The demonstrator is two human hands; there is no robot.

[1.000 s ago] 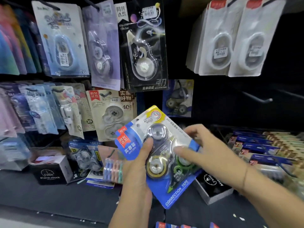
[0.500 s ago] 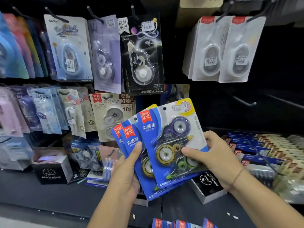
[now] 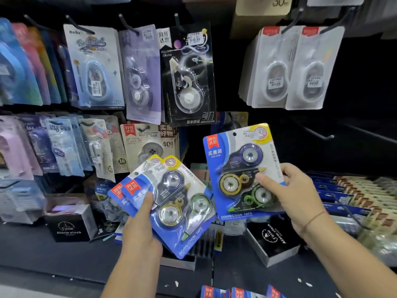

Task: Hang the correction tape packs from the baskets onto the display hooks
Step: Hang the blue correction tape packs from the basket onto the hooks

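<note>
Right now the right hand (image 3: 298, 196), fingers curled, is pinching one blue blister-carded correction tape pack (image 3: 242, 168) by its right edge, while the left hand (image 3: 139, 231) is gripping a fan of matching blue packs (image 3: 174, 203) over the dark shelf (image 3: 64, 254), toward its front edge. Hanging is seemingly beginning, calling next for threading the card's punched hole (image 3: 234, 134) onto the bare black metal hook (image 3: 326, 136) up right. The fan's count is proving unclear, and further red-and-blue packs (image 3: 236, 292) are being cropped below.
</note>
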